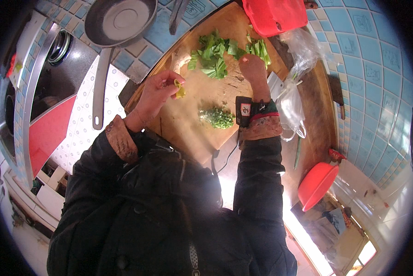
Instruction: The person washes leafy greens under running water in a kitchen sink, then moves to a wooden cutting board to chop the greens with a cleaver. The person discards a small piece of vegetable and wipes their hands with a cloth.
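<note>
My left hand (163, 88) pinches a small yellowish-green leaf piece (179, 89) between thumb and fingers, over the left side of a wooden cutting board (192, 89). On the far part of the board lies a loose pile of cut green leaves (215, 57). My right hand (254, 69) is curled at the right edge of that pile, just in front of cut pale-green stalks (260, 48); whether its fingers hold any of the greens cannot be told. Nearer to me on the board sits a small heap of finely chopped greens (217, 117).
A red plastic basin (277, 15) stands at the far right edge of the board. Clear plastic bags (292, 100) lie to its right. A frying pan (123, 20) rests at the far left, its handle towards me. Another red basin (318, 186) is at the near right.
</note>
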`<state>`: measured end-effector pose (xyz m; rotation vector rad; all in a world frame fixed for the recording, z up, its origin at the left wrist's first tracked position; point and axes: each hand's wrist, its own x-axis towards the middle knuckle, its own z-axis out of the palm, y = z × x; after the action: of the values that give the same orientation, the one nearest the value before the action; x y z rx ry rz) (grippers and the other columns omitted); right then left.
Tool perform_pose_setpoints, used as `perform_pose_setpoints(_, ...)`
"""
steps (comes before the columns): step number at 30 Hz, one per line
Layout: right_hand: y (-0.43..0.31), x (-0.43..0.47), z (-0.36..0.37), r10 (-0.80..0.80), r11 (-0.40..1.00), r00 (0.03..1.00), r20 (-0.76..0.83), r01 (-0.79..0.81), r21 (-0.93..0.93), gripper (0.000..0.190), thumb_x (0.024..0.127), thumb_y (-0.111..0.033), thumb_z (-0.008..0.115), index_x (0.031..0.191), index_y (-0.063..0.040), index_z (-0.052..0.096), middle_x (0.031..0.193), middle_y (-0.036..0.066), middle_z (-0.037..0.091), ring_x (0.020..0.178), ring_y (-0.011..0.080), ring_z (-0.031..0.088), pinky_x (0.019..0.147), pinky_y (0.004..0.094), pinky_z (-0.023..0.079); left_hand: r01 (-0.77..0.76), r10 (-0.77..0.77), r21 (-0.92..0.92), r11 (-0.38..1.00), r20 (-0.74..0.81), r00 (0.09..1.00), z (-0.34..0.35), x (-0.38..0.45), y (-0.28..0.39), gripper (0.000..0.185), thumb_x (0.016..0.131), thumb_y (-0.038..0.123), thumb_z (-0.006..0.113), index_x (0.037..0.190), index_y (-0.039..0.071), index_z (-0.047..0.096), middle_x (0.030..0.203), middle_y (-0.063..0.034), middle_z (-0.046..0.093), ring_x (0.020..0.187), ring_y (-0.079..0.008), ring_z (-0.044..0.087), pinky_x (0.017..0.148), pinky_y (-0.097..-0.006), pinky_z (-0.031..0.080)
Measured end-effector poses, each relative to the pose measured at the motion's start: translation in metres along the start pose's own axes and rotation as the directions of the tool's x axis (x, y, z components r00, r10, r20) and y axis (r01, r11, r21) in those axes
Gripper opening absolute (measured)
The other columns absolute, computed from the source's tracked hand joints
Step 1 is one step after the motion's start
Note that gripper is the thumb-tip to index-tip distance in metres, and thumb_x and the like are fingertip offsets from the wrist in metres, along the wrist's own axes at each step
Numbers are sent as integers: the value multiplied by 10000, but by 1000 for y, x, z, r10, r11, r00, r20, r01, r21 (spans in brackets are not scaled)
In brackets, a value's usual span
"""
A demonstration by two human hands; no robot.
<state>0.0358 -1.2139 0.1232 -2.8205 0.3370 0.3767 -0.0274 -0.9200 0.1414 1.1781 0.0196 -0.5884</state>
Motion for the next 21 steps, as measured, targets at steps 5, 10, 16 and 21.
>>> perform_pose_setpoints(5, -8, 0, -18, 157, 985, 982, -109, -164, -56, 237, 720, -202, 544, 933, -140, 628, 901, 165, 628, 876, 343, 597, 746, 426, 477, 14, -13, -19, 1000, 4, 1000, -2, 1, -2, 139, 785, 5, 520, 904, 42, 582, 800, 13, 544, 696, -54, 506, 610, -200, 430)
perform_pose_setpoints(10, -25, 8, -19, 71, 996, 991, -113, -65, 53, 279, 695, -185, 572, 962, -112, 611, 917, 167, 616, 886, 343, 592, 749, 419, 472, 30, -30, 4, 1000, 25, 999, 2, 2, -4, 125, 792, 34, 531, 905, 53, 583, 789, 7, 549, 692, -65, 509, 613, -212, 429)
perform_pose_setpoints(16, -60, 4, 18, -256, 963, 946, -200, 268, 34, 283, 690, -144, 574, 961, -71, 608, 938, 145, 610, 850, 312, 600, 727, 399, 479, 47, -47, 11, 999, 12, 999, 7, 3, -1, 137, 772, 6, 524, 891, 40, 582, 761, 9, 538, 663, -59, 496, 595, -201, 425)
perform_pose_setpoints(21, -53, -14, 18, -244, 913, 938, -246, 308, 268, 268, 697, -71, 535, 955, -44, 604, 878, 150, 615, 814, 293, 608, 709, 377, 485, 61, -61, 9, 998, 21, 998, 9, 4, 2, 149, 760, -9, 516, 889, 26, 581, 753, 11, 533, 651, -52, 487, 579, -193, 419)
